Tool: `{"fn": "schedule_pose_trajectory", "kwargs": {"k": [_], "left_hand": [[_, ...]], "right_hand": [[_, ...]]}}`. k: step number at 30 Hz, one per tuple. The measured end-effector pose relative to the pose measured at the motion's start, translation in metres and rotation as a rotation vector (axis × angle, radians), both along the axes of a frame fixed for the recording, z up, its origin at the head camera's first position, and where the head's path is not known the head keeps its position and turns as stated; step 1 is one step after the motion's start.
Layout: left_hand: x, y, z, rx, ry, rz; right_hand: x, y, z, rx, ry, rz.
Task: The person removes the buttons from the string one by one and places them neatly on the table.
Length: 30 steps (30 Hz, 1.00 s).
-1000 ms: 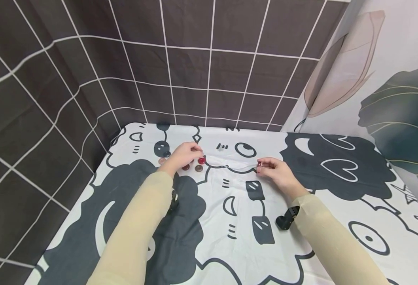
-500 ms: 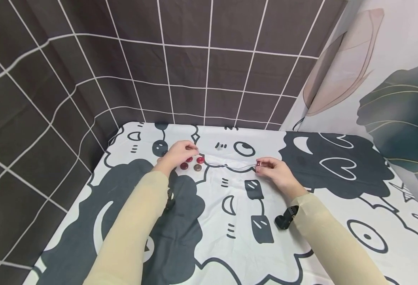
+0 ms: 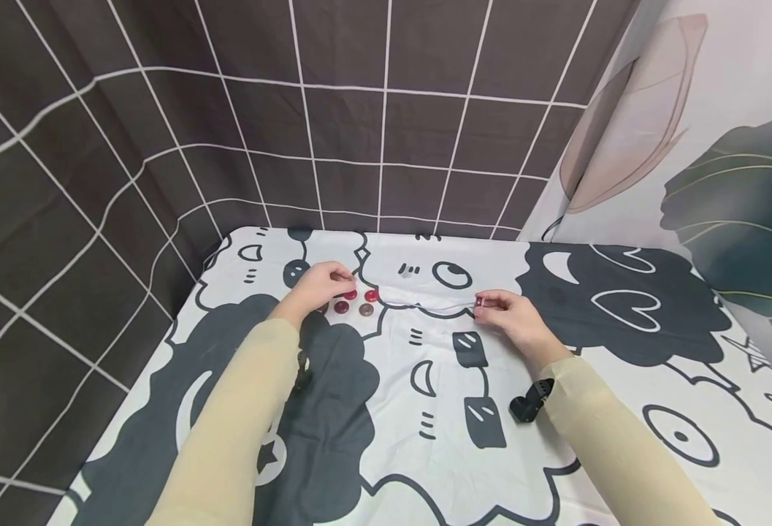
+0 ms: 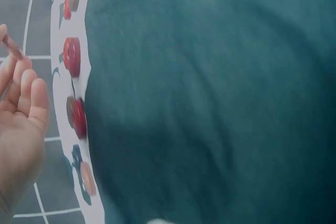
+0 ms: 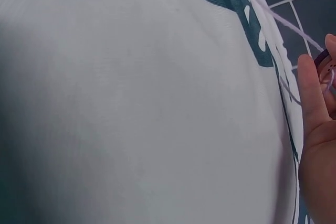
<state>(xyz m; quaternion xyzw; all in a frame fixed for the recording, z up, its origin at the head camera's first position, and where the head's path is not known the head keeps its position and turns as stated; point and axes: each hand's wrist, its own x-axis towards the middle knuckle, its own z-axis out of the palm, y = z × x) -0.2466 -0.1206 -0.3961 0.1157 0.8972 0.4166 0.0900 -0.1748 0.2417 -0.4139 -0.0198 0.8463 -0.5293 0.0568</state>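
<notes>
My left hand is over a small group of buttons at the back of the bed-like cloth surface. Between its thumb and fingers it pinches a reddish-brown button, seen edge-on in the left wrist view. Just below and right of it lie a bright red button, a dark red button and a brown button. Further right, my right hand pinches a dark red button. A thin pale string runs to that button, and a strand shows at its holes.
The patterned black-and-white cloth covers the surface beneath both arms. A dark gridded curtain hangs behind and at the left, with a leaf-print curtain at the right. A pinkish button lies nearer the left wrist.
My left hand has drawn back leftward from the bright red button, exposing more of the buttons under it. My right hand keeps its place with its button and string.
</notes>
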Motion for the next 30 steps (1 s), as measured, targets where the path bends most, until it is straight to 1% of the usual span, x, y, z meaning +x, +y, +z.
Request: {"fn": "schedule_pose_trajectory", "kwargs": {"k": [2,4,9,15,22,25,30], "left_hand": [[0.001,-0.004,-0.002,-0.007,0.0,0.002],[0.002,-0.008,-0.004,-0.012,-0.001,0.005],[0.001,-0.02,-0.008,-0.024,0.002,0.007],[-0.004,-0.032,-0.011,-0.04,0.041,0.037],[-0.003,-0.038,-0.008,-0.045,0.028,0.035],[-0.002,-0.041,-0.007,-0.042,0.021,0.032],[0.0,-0.049,-0.005,-0.036,0.005,0.047]], "right_hand": [[-0.005,0.005,-0.009,-0.004,-0.004,0.001],[-0.005,0.006,-0.009,-0.002,-0.007,0.007],[-0.005,0.007,-0.012,0.001,-0.012,0.004],[-0.004,0.008,-0.011,0.009,-0.009,-0.005],[-0.004,0.005,-0.011,-0.005,0.015,-0.02],[-0.005,0.005,-0.011,-0.017,0.01,-0.02],[-0.005,0.005,-0.01,0.009,0.006,-0.007]]}}
